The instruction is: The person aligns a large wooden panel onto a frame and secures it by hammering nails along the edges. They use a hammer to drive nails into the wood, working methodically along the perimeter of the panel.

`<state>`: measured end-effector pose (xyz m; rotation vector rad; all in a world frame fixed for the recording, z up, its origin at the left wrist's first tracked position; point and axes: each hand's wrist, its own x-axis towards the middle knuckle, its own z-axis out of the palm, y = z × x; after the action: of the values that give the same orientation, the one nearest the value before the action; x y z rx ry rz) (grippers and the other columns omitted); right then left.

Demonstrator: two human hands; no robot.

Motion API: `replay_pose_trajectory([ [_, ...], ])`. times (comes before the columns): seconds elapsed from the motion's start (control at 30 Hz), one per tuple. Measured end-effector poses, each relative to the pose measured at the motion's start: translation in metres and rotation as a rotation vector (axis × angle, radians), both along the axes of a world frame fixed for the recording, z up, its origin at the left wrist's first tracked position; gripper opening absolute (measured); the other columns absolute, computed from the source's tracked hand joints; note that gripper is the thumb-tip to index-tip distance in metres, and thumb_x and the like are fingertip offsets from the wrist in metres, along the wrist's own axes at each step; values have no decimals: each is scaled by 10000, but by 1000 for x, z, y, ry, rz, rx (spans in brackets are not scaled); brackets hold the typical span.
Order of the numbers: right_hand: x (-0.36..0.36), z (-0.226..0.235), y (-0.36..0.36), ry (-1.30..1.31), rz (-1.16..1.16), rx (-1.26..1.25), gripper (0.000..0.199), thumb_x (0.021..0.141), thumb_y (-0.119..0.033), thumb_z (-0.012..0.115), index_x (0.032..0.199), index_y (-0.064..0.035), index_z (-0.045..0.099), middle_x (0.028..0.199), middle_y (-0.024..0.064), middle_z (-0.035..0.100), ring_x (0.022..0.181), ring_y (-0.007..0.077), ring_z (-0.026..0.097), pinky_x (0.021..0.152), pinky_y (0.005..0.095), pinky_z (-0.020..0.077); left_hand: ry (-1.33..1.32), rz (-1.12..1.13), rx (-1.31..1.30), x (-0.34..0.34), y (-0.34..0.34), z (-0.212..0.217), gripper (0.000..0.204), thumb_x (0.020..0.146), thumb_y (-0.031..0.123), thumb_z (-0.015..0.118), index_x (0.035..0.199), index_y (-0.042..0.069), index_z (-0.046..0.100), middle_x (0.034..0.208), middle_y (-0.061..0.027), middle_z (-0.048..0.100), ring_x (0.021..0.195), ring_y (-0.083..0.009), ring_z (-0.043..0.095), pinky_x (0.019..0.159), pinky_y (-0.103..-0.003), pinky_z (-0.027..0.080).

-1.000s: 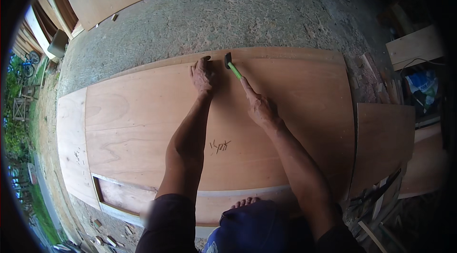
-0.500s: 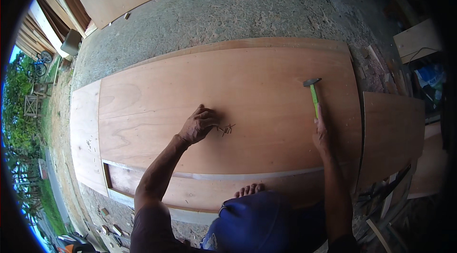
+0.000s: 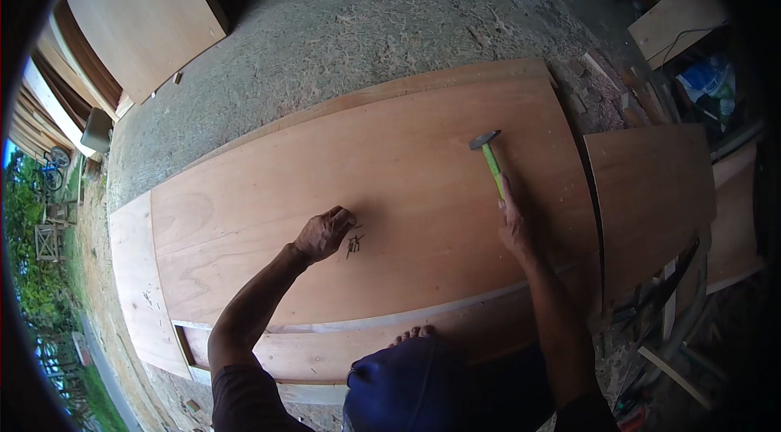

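My right hand (image 3: 514, 229) is closed around the green handle of a hammer (image 3: 491, 168), whose dark metal head points away from me just above the plywood sheet (image 3: 407, 180). Left of it, my left hand (image 3: 323, 235) is held in a pinch over the same sheet. A thin, dark piece that looks like a nail shows at its fingertips, though the fingers hide most of it. Right beside these fingers lies a small pile of loose nails (image 3: 354, 246).
A wooden frame strip (image 3: 455, 304) runs along the sheet's near side, by my bare foot (image 3: 415, 334). More nails (image 3: 150, 299) lie on the left-hand board (image 3: 134, 269). Another panel (image 3: 651, 196) sits at the right. Offcuts (image 3: 675, 375) litter the floor; a large panel (image 3: 142, 17) stands far left.
My left hand has lifted slightly from the nail pile with its fingers drawn together. The nails lie bunched differently. The hammer stays in my right hand, and the whole view has shifted and tilted.
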<state>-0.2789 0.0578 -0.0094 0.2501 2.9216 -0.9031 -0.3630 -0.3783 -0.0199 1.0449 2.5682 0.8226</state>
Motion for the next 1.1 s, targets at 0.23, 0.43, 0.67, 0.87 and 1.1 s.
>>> replay_pose_trajectory([
  [0.23,-4,6,7,32,-52,-206,594,1031,-117,443,1580,-164,223,1479,223,460,1294,438,490,1009,460,459,60,208,268,-79,138,3,169,939,-1,524,1049,20,650,911,-122,659,757,-196,676,712,-323,558],
  [0.43,-11,-13,8,-74,-31,-102,604,1019,-112,474,1575,-155,243,1391,246,512,1165,440,566,913,461,493,115,590,571,-187,255,-64,140,903,175,625,991,92,696,967,-90,714,852,-231,681,751,-381,548],
  [0.67,-8,-21,18,-144,-48,-86,671,987,-39,526,1585,-162,247,848,190,599,654,262,554,619,398,478,394,743,170,-233,329,-76,218,895,358,604,1007,229,739,1082,-34,718,1106,-291,620,1038,-431,387],
  [0.87,-10,-34,26,58,-61,-202,676,1011,-110,530,1596,-227,212,620,120,514,521,252,552,514,396,456,181,543,100,-234,339,-60,226,911,285,558,1029,249,748,1126,-28,708,1100,-219,634,1046,-415,359],
  [1.1,-99,9,15,280,-60,-115,816,895,10,612,1593,-158,225,746,126,591,648,264,616,631,380,529,60,574,-18,-232,337,-37,268,922,300,517,1016,278,767,1114,4,720,1073,-187,657,1083,-407,310],
])
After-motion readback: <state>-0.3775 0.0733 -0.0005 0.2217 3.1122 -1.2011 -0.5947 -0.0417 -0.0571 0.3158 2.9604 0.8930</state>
